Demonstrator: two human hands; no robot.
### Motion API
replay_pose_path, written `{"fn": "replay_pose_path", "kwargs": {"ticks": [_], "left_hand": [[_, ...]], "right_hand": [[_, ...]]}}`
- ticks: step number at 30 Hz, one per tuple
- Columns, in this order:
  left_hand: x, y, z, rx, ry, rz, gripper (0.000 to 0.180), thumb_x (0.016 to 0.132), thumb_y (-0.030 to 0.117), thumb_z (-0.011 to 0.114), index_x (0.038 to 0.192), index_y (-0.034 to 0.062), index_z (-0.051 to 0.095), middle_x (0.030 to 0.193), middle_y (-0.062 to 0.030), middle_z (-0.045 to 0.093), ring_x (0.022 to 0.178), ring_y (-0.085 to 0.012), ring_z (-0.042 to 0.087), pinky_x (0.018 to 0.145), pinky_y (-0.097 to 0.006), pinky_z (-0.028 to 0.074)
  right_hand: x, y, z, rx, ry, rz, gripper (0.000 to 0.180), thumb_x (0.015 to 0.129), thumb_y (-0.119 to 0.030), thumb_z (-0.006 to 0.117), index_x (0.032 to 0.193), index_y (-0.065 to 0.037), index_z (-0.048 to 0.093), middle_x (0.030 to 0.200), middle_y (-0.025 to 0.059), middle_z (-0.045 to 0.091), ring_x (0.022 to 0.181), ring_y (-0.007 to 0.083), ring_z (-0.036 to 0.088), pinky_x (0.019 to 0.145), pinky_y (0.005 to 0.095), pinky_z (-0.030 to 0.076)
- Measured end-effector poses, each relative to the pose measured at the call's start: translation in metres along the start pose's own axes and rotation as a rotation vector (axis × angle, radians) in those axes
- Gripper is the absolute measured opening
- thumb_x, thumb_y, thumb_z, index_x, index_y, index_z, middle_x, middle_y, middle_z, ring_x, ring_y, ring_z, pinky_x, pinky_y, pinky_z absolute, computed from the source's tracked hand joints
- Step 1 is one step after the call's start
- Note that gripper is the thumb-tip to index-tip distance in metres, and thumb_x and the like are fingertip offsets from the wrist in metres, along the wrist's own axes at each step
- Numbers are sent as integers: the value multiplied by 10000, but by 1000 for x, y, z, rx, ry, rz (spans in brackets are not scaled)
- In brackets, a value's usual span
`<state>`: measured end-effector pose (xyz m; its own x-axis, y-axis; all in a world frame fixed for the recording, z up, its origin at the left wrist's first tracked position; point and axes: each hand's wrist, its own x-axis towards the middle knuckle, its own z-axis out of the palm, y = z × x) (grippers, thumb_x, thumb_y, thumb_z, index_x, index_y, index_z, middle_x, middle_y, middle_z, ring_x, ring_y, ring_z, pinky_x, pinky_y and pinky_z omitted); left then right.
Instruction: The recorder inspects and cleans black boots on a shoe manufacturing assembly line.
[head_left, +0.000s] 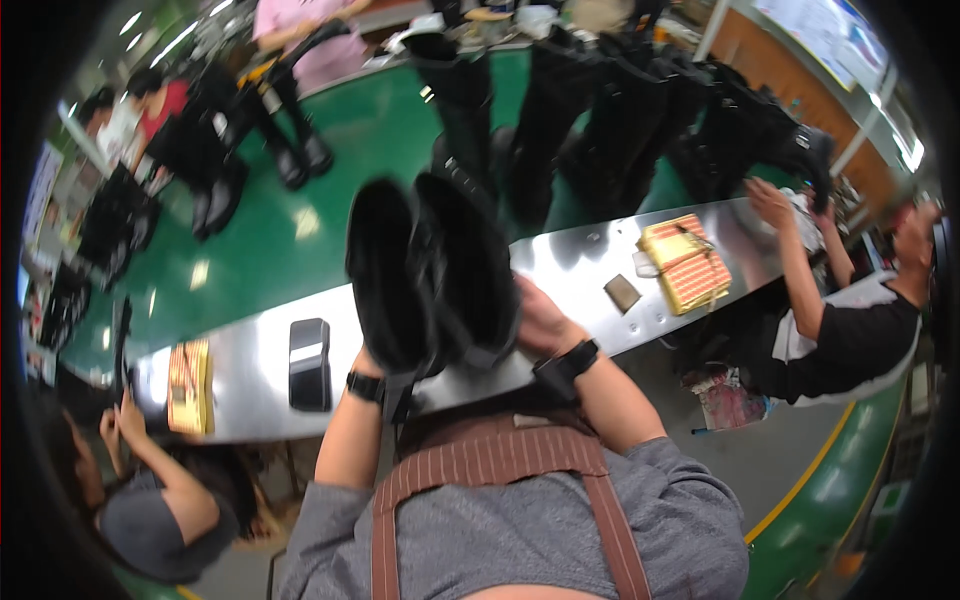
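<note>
The left hand (pixel 372 362), mostly hidden behind what it carries, is closed under the heel end of a tall black leather boot (pixel 392 275), and the right hand (pixel 540 322) is wrapped around the lower part of a second tall black leather boot (pixel 470 265) pressed against the first. Both boots are lifted off the long polished steel surface (pixel 560 262) and held soles-up toward the camera, so the pair is in the air just above the near edge of that surface. Each wrist wears a dark watch-like band.

Judging by how things lie, this pair is mid-handling: picked up, not yet set down anywhere, while many more black boots (pixel 620 110) stand on the green conveyor belt (pixel 350 140) beyond the surface, so much of the work appears to remain.

Counted on the surface: one black rectangular block (pixel 310 362) to the left of the held boots, one orange striped cloth pad (pixel 189 385) further left, one small brown card (pixel 622 292) to the right, and one stack of orange checked cloth pads (pixel 690 262) beyond that. Two boots are in hand; the boots on the belt are too crowded to count exactly.

Two co-workers sit at the surface, one at the left (pixel 160 500) and one at the right (pixel 850 330); others stand across the belt.
</note>
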<state>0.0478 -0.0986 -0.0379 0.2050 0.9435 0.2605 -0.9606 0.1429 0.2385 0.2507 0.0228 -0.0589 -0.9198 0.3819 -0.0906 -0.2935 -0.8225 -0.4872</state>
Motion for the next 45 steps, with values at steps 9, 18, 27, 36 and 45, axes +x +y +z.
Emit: {"fn": "replay_pose_path", "kwargs": {"ticks": [9, 18, 27, 36, 45], "left_hand": [[-34, -31, 23, 299, 197, 71, 660, 978, 483, 396, 1455, 35, 310, 1451, -243, 373, 1326, -370, 400, 1117, -498, 306], [-34, -37, 23, 128, 453, 318, 716, 882, 604, 501, 1389, 108, 408, 1344, -95, 522, 1219, -258, 523, 1020, -423, 446], [-42, -45, 35, 245, 599, 445, 707, 872, 590, 529, 1376, 108, 413, 1314, -76, 545, 1161, -213, 568, 968, -353, 490], [-53, -45, 41, 335, 560, 446, 643, 917, 551, 510, 1370, 104, 419, 1294, -57, 563, 1174, -189, 552, 981, -356, 445], [-61, -49, 41, 349, 594, 491, 651, 930, 513, 504, 1420, 105, 375, 1394, -65, 497, 1276, -225, 480, 1072, -414, 380]], "right_hand": [[-39, -7, 17, 88, 86, 22, 526, 1035, -354, 302, 1419, 3, 340, 1410, 227, 430, 1274, 349, 470, 1081, 534, 362], [-48, 4, 46, 42, 192, -233, 481, 977, -364, 515, 1367, -93, 437, 1360, 90, 516, 1252, 253, 497, 1057, 432, 400], [-47, 14, 65, -29, 293, -320, 446, 964, -360, 553, 1326, -110, 478, 1291, 81, 547, 1163, 243, 536, 996, 427, 436], [-39, 17, 68, -9, 265, -322, 464, 959, -367, 556, 1318, -84, 480, 1332, 93, 525, 1215, 260, 511, 1021, 436, 427], [-37, 29, 61, -55, 178, -281, 511, 992, -384, 471, 1409, -101, 387, 1394, 89, 494, 1260, 268, 486, 1073, 452, 360]]}}
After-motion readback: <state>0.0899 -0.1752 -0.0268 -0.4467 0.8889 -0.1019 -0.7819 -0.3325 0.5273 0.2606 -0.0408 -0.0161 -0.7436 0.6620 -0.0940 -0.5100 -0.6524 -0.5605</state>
